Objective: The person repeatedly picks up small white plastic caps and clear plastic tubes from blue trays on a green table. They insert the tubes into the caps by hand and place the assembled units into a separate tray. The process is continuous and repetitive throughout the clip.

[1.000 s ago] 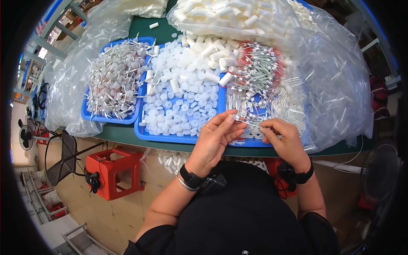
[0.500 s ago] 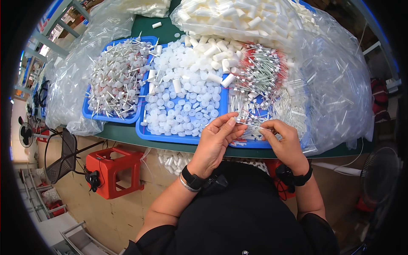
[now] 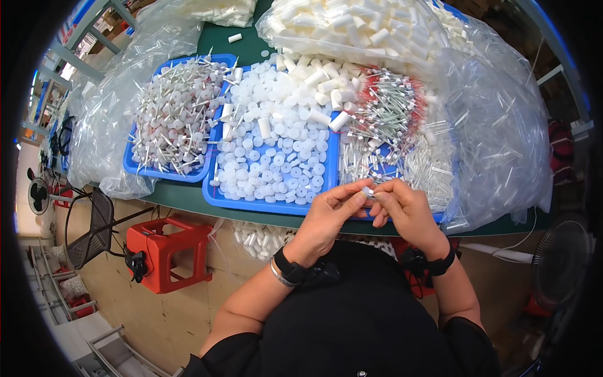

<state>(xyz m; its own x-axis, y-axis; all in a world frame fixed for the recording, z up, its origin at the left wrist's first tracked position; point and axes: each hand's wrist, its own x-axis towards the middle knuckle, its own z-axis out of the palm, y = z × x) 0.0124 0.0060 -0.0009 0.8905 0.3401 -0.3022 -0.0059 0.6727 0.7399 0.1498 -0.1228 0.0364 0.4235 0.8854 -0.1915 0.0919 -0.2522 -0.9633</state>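
Note:
My left hand (image 3: 331, 217) and my right hand (image 3: 408, 210) meet over the front edge of the right-hand blue tray, fingertips almost touching. Between their thumbs and forefingers is a small white piece (image 3: 369, 192), mostly hidden by the fingers; its exact kind cannot be made out. Beyond the hands, that tray (image 3: 384, 169) holds a heap of thin pins with red leads (image 3: 389, 103) and loose clear slim tubes (image 3: 427, 173). Left of them, a blue tray (image 3: 257, 204) is filled with translucent white round discs (image 3: 270, 169), with white cylinders (image 3: 314, 75) piled at its back.
Farther left, another blue tray (image 3: 147, 173) is heaped with pins carrying discs. A clear bag of white cylinders (image 3: 358, 28) lies at the back, and plastic bags (image 3: 496, 138) flank the green table (image 3: 169, 196). A red stool (image 3: 169, 254) stands on the floor.
My right hand has moved left and my left hand slightly right, closing the gap between them. The slim piece that spanned the gap is now mostly covered by fingertips.

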